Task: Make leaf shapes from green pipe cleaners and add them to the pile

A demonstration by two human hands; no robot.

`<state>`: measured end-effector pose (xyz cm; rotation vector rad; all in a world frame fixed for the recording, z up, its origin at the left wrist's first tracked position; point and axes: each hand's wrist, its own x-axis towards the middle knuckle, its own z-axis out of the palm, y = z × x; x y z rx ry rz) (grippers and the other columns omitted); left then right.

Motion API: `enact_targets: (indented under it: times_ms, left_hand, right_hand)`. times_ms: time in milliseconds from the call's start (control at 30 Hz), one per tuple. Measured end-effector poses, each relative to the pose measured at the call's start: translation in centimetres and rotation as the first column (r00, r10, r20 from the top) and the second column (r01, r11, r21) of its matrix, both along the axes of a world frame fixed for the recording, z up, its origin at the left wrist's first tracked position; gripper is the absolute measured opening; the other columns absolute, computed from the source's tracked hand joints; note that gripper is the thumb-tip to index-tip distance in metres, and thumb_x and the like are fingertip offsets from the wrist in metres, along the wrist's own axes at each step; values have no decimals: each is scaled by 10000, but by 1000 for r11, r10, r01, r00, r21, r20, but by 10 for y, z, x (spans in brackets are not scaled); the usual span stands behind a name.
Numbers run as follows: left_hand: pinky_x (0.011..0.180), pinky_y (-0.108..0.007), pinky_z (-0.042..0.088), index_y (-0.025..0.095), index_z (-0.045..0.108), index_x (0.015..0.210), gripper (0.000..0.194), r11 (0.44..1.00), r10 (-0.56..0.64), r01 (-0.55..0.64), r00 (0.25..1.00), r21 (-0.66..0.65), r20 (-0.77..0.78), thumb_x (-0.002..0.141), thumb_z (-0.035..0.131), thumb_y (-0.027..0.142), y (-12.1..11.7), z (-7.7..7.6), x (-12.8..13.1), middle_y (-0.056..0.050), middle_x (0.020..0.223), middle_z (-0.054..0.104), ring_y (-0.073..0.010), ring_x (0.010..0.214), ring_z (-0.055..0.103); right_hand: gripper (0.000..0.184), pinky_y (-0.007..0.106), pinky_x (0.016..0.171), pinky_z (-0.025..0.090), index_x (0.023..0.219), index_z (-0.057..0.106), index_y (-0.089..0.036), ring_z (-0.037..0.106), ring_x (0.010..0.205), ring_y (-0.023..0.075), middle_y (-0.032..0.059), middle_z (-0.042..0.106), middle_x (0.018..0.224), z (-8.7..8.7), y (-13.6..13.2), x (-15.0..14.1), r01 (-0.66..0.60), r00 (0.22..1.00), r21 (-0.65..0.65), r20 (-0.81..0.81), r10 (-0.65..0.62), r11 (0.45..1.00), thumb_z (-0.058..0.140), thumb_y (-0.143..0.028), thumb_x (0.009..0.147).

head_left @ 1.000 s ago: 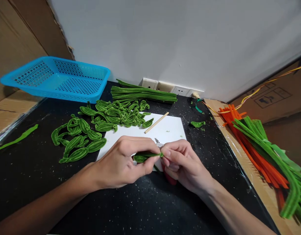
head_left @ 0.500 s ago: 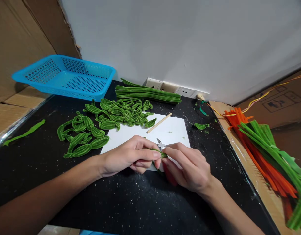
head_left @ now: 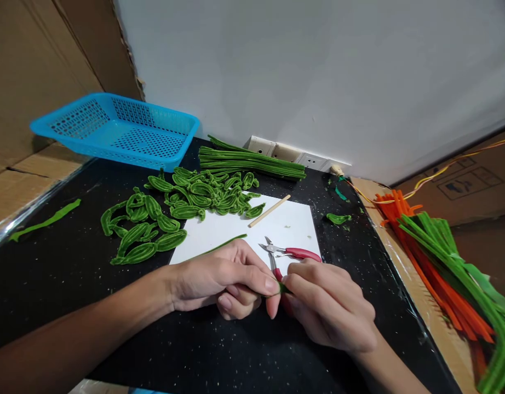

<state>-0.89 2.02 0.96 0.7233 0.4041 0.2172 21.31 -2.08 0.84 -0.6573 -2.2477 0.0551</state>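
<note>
My left hand and my right hand meet over the near edge of the white paper. Their thumbs and fingers pinch a green pipe cleaner; most of the pinched part is hidden. A thin green length sticks out behind my left hand; whether it belongs to the same piece I cannot tell. Just beyond my right fingers lie red-handled wire cutters with spread jaws, one handle partly covered. Leaf-shaped loops of green pipe cleaner are heaped at the paper's far left.
A wooden stick rests on the paper. Behind are a bundle of green pipe cleaners, a blue basket and wall sockets. One leaf loop lies to the right. Orange and light green pipe cleaners lie on cardboard.
Both hands have come nearer to me and a little right, showing more of the wire cutters. A thin green length now shows behind my left hand. The view has shifted slightly.
</note>
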Motion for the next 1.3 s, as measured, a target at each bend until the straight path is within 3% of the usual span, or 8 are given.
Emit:
enact_targets:
  times_ms: [267,500,667,800,933,1000,1167,1300]
  left_hand:
    - [417,-243,236,118,723,706,351,882,128,-67,987,467,-99,911,677,399,-2,11,-5,40,473,397,-73,418,317]
    - [455,-306,215,162,643,644,311,-138,390,101,920,985,-40,925,510,142,-8,0,-1,-14,536,460,-131,482,322]
    - [426,-315,234,161,684,714,295,-368,433,237,899,899,-60,937,491,151,-9,-13,4,-74,574,552,-181,503,440]
    - [480,-293,316,133,710,792,297,-245,480,132,878,961,1,963,469,157,-9,-17,5,-56,607,582,-159,531,468]
    - [561,-247,378,128,712,743,347,238,491,-122,871,964,-11,1002,500,220,-10,-10,6,-7,610,561,-115,568,470]
    - [549,-226,380,120,721,737,330,478,446,-233,895,847,-5,987,551,251,-10,-5,7,-2,613,566,-107,576,477]
    - [438,-206,288,75,742,769,311,834,273,-254,961,490,34,932,664,328,-4,-4,4,40,507,452,-64,455,345]
    - [423,-210,275,67,774,796,282,837,228,-211,973,504,30,920,677,302,-4,-4,0,37,493,444,-67,448,347]
  right_hand:
    - [220,254,502,415,761,656,-161,499,545,126,17,584,613,7,2,-14,-182,950,-617,-311,-25,766,584,-209,964]
    - [271,185,295,271,687,674,-148,294,331,60,-84,394,436,-9,2,-22,-336,809,-935,-348,-474,114,727,-365,841]
    - [232,168,271,248,642,636,-160,226,345,44,-100,343,474,-7,4,-29,-398,731,-917,-329,-598,18,717,-313,796]
    - [272,179,332,256,687,617,-170,308,379,61,-80,372,497,-1,6,-23,-232,833,-953,-298,-466,195,663,-341,894]
    - [80,226,466,400,896,677,-166,526,555,116,22,627,714,2,7,-11,134,964,-583,-112,-242,801,620,-200,940]
    - [142,247,529,437,1040,676,-157,595,658,143,68,680,848,1,9,-4,151,988,-264,-1,-157,953,613,-109,922]
    - [156,270,574,453,1029,648,-149,625,719,168,92,665,881,-5,12,6,67,992,-44,108,-62,997,594,-58,915]
    - [145,273,538,426,956,612,-169,529,587,138,27,588,725,-5,8,-1,-35,998,-267,-54,21,963,539,-47,924]
